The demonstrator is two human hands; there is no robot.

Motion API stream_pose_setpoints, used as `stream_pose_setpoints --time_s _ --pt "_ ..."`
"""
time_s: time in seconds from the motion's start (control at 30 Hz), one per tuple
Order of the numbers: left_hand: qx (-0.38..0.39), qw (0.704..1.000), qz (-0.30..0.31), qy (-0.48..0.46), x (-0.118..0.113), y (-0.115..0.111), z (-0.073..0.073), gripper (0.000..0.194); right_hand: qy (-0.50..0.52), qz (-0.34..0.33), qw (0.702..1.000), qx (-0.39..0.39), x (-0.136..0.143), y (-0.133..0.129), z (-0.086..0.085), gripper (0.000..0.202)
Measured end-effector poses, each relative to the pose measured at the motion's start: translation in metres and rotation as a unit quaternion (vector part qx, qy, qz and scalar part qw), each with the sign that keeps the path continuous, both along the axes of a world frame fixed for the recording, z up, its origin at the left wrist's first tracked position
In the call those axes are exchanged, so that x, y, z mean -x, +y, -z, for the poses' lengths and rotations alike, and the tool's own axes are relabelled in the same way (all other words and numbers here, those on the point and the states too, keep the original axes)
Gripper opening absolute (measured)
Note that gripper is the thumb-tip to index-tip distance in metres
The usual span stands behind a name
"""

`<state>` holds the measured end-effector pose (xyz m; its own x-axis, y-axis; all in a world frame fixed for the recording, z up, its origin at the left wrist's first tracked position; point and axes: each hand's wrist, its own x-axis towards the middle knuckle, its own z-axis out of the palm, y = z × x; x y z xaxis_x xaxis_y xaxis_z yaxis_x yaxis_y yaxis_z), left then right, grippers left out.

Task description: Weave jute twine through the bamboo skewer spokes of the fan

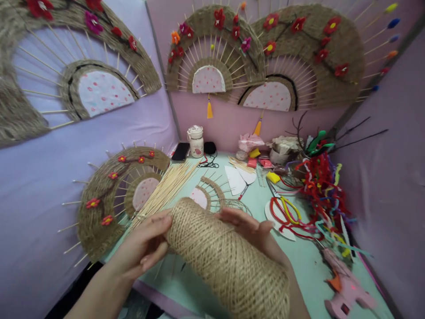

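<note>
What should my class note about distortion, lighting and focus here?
Head view: wide-angle distortion seems to stretch the upper-left fan; head view: light on the mint tabletop looks diffuse; head view: the twine spool has distinguishable strands.

Bench [308, 266]: decently lit, soft and even, kinda muted tbh
Left wall [43, 177]: pale lilac, on the bright side
Right wall [392, 186]: duller and greyer
Light source: out of shot, can't tell where it is
Twine roll [229, 257]: strands readable, slightly soft
Right hand [254, 231]: shadier, a bit mushy
Lower left corner: nearly black
Upper left fan [146, 71]: stretched big time, wide-lens style
Glue gun [345, 283]: warped near the edge, small bright pinkish spot on it
</note>
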<state>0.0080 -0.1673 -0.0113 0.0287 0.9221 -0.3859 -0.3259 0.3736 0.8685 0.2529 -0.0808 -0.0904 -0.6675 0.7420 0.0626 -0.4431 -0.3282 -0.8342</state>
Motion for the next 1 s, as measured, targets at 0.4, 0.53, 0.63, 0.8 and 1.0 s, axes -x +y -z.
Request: stream_pose_setpoints --time_s 0.4,0.53,0.63,0.8,1.0 --pt "-0.024 0.977 -0.104 0.184 0.042 -0.004 -0.01 0.03 -0.169 0.176 0.965 -0.093 -0.01 0.02 0.017 0.024" --pt "-0.062 0.971 -0.206 0.107 0.043 0.003 -0.011 0.031 -0.114 0.234 0.965 -0.04 -0.009 0.02 0.02 0.028" --pt "-0.029 0.971 -0.232 0.056 0.053 0.004 -0.018 0.028 -0.049 0.299 0.952 0.048 -0.008 0.027 0.015 0.035" --pt "-0.006 0.969 -0.207 0.136 0.075 0.0 -0.034 0.016 0.099 0.49 0.857 0.125 -0.023 0.042 0.009 0.04" --pt "-0.056 0.944 -0.264 0.192 0.073 0.004 -0.035 0.009 0.125 0.615 0.773 0.096 -0.055 0.045 0.015 0.04"
